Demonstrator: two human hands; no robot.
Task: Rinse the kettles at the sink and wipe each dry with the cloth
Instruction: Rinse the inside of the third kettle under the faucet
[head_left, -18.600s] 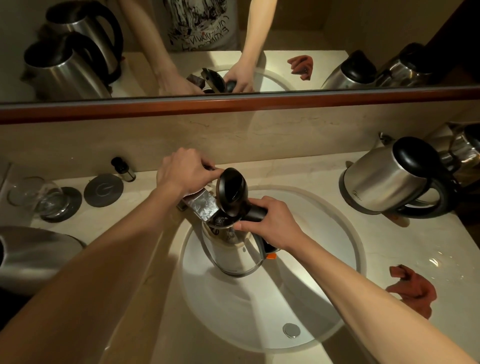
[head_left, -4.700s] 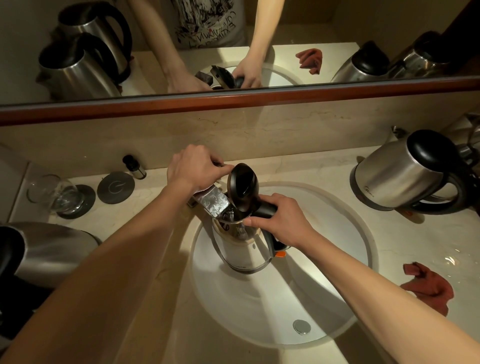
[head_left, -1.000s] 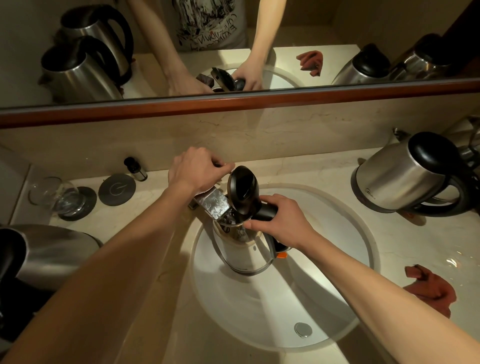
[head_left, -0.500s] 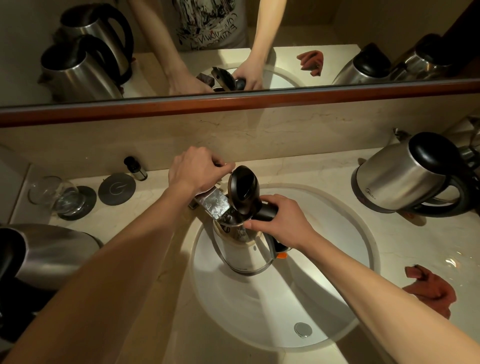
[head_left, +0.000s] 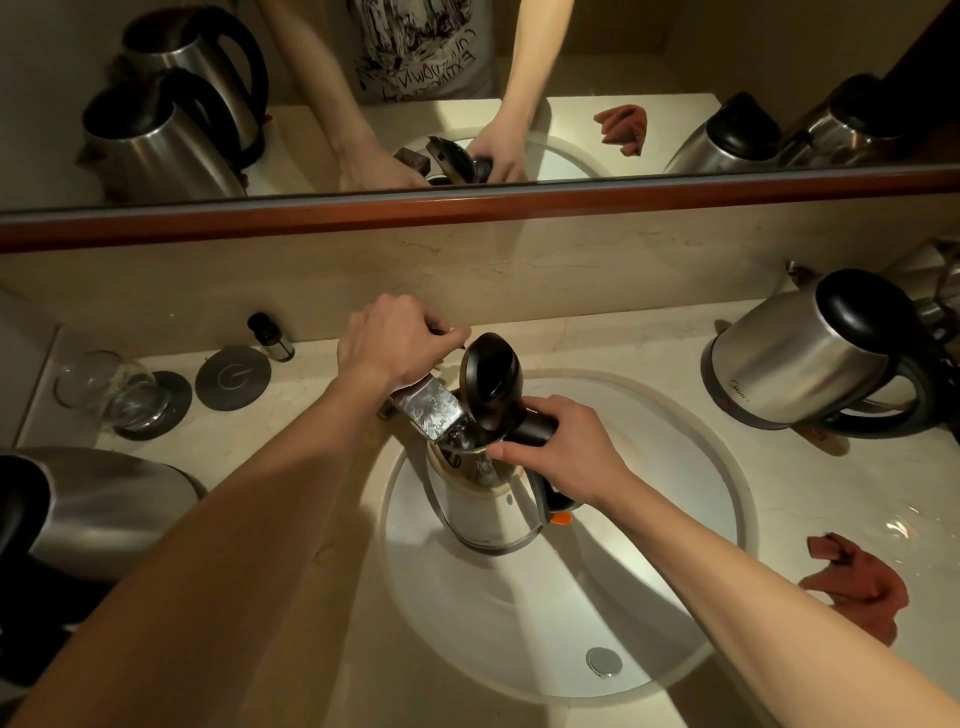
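Nothing has shifted since half a second ago: both hands keep their places. Upright in the white round sink basin (head_left: 649, 613), the stainless steel kettle with its black lid flipped open (head_left: 491, 504) sits under the chrome tap spout (head_left: 428, 410). Curled round the kettle's black handle, the right hand (head_left: 563, 452) holds it. Gripping the tap's top is the left hand (head_left: 395, 343). On the counter to the right stands a second steel kettle with a black lid (head_left: 810, 358); nearer lies a crumpled reddish-brown cloth (head_left: 857, 584).
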